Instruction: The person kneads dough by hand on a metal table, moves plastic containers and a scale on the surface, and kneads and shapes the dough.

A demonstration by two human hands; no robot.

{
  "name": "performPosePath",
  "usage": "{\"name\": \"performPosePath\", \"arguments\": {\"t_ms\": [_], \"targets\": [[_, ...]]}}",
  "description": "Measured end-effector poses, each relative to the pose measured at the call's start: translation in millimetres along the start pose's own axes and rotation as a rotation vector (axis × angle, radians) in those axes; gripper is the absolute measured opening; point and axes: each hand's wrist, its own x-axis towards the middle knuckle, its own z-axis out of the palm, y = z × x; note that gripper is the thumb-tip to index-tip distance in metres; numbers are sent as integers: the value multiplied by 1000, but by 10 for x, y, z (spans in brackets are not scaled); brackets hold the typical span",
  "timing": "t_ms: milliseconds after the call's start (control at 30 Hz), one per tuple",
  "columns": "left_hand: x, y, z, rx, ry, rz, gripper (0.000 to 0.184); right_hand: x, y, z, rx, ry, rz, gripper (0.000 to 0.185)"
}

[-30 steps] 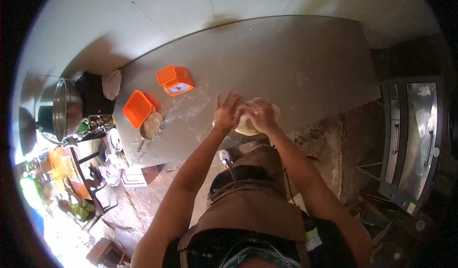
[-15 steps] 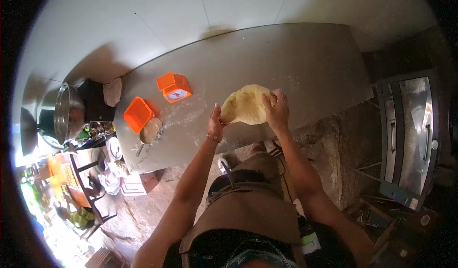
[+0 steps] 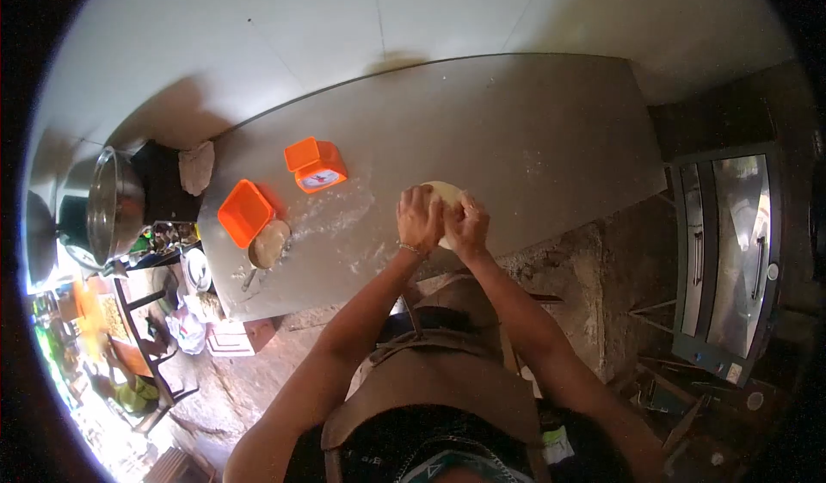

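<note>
A lump of pale dough (image 3: 445,191) rests on the grey worktable (image 3: 551,130) near its front edge, mostly covered by my two hands. My left hand (image 3: 421,219), with a band at the wrist, is closed over its left side. From the right, my right hand (image 3: 467,227) presses on it with curled fingers. The hands are side by side, nearly touching. Left of them on the table are an orange kitchen scale (image 3: 317,165), an orange plastic tub (image 3: 245,213) and a round pan of flour-like powder (image 3: 270,244). Flour streaks (image 3: 331,216) mark the surface between.
A large metal bowl (image 3: 116,206) stands beyond the table's left end, near a crumpled cloth (image 3: 196,168). At right is a metal-doored, oven-like appliance (image 3: 731,251). A person in yellow-green clothing (image 3: 135,394) is at lower left by a wooden table. A wall borders the back.
The dough was held up, spread wide between both hands. Now it is gathered smaller on the table, and my hands have come together over it, lower and nearer my body.
</note>
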Motion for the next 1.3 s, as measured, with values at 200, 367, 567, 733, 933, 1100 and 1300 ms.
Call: {"name": "performPosePath", "arguments": {"t_ms": [200,367,567,733,933,1100,1300], "targets": [[290,-446,-219,-73,-267,-409,45,142,-191,580,-369,71,-301,48],[471,-843,-145,166,-20,-182,65,507,68,831,-559,-67,-448,62],[1278,-1199,27,165,64,-100,76,1286,477,1177,-557,-82,-453,64],[2033,-1338,198,306,80,-137,72,2114,571,1281,-620,-202,-323,61],[2999,-1251,257,417,136,-275,66,3118,486,1480,-607,-158,-110,66],[2502,-1315,415,607,22,-177,59,2727,579,1343,-620,-227,-193,71],[946,-724,-272,-12,-60,-33,48,1201,334,935,-423,-97,-513,56]]}}
